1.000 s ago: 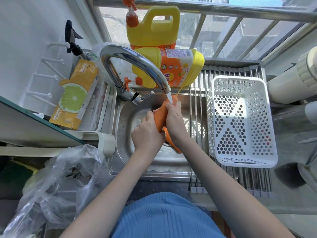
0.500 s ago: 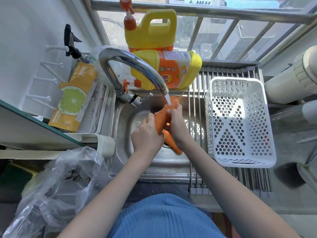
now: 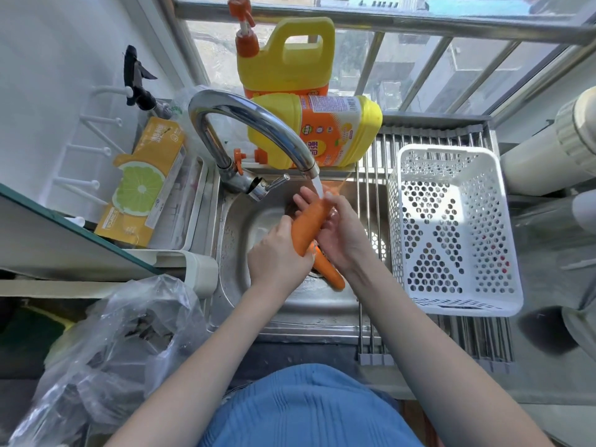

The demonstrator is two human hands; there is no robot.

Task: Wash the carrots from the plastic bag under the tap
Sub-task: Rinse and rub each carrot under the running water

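Observation:
An orange carrot (image 3: pixel 309 226) is held upright under the running stream from the chrome tap (image 3: pixel 254 124), over the steel sink (image 3: pixel 235 240). My left hand (image 3: pixel 278 256) grips its lower part, with fingertips showing behind the top. My right hand (image 3: pixel 338 232) wraps round its right side. A second carrot (image 3: pixel 329 272) lies in the sink bottom under my hands, partly hidden. The crumpled clear plastic bag (image 3: pixel 122 343) sits on the counter at the lower left.
A white perforated basket (image 3: pixel 451 230) stands on a roll-up steel rack (image 3: pixel 374 175) right of the sink. Two yellow detergent jugs (image 3: pixel 290 59) sit behind the tap. A lemon-print box (image 3: pixel 145 185) lies in a tray on the left. A white ledge (image 3: pixel 180 262) borders the sink's left.
The carrot has turned in my hands, and more of its orange length now shows between them. My right hand has slid to its side. Water keeps running.

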